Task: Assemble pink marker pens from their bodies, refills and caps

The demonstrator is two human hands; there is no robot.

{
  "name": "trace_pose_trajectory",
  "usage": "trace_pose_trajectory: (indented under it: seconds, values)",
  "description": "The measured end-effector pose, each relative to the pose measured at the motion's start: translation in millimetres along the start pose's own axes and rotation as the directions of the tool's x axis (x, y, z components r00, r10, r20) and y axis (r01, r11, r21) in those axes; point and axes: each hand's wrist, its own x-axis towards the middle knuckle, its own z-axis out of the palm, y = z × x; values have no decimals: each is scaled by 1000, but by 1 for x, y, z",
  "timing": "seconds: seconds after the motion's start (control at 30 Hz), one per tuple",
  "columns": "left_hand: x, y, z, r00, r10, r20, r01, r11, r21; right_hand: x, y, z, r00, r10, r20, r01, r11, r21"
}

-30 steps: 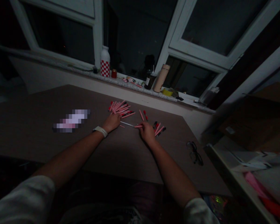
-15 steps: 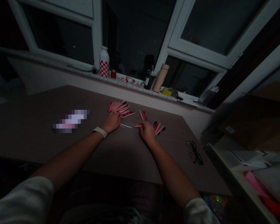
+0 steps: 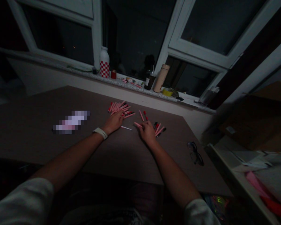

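Table [image 3: 121, 156] brown, flat, wide, far edge along wall. Far middle: loose pile of pens [image 3: 119, 107], pink with red and black parts, overlapping at various angles. Right of pile, apart from it: pink pen [image 3: 141, 115] and red one [image 3: 145, 115], just beside each other. Farther right, nearer: small bunch of pens [image 3: 159, 129]. Right side: dark-framed glasses [image 3: 195, 153]. Left side: whitish-pink item [image 3: 71, 122], blurred out.
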Motion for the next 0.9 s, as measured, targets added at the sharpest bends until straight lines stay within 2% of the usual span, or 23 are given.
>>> trace_pose_trajectory:
  seconds: [0.2, 0.33, 0.57, 0.7, 0.9]
  values:
    - [0, 3, -2, 999, 47, -20, -49, 997, -59, 1, 1, 5, 1000, 11, 13, -11, 999, 35]
    - [0, 3, 0, 998, 54, 13, -53, 994, -100, 3, 1, 5, 1000, -2, 28, 0, 999, 49]
    - [0, 2, 6, 997, 81, 18, -77, 983, -165, 1, -5, 2, 987, 126, 104, -124, 992, -18]
    - [1, 2, 8, 994, 107, 17, -100, 966, -237, 0, -3, 3, 979, 151, 137, -143, 988, -61]
    - [-1, -1, 12, 994, 65, 83, -46, 977, -207, 0, -1, 6, 981, 148, 126, -143, 988, -54]
